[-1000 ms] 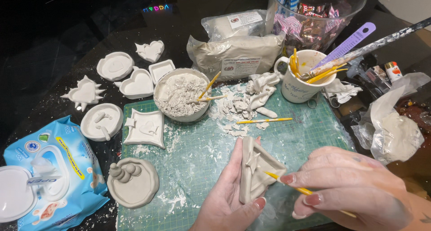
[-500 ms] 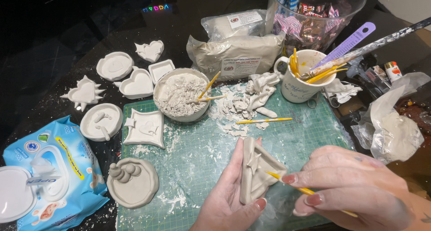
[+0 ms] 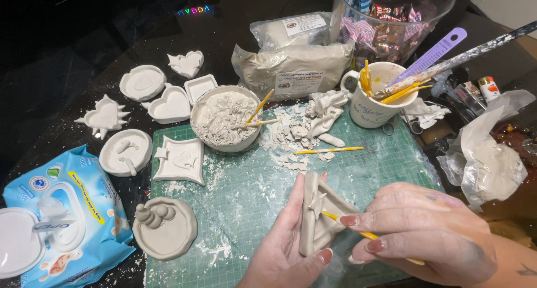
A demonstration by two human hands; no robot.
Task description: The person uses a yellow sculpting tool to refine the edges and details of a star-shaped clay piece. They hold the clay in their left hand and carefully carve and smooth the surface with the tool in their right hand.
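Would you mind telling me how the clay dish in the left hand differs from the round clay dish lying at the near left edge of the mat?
The held clay dish has straight, angular walls; the round dish is circular. The held one is tilted on edge in the left hand while the right hand works it with a yellow tool; the round one lies flat, untouched. The held one carries a small star, the round one stacked blobs. Both are pale grey clay.

Your left hand (image 3: pixel 285 243): palm up, fingers curled round a clay piece (image 3: pixel 319 218), thumb pressed on its lower edge. Right hand (image 3: pixel 425 232): knuckles up, fingers pinched on a thin yellow tool (image 3: pixel 358 232), tip w/ clay. Both low, close together.
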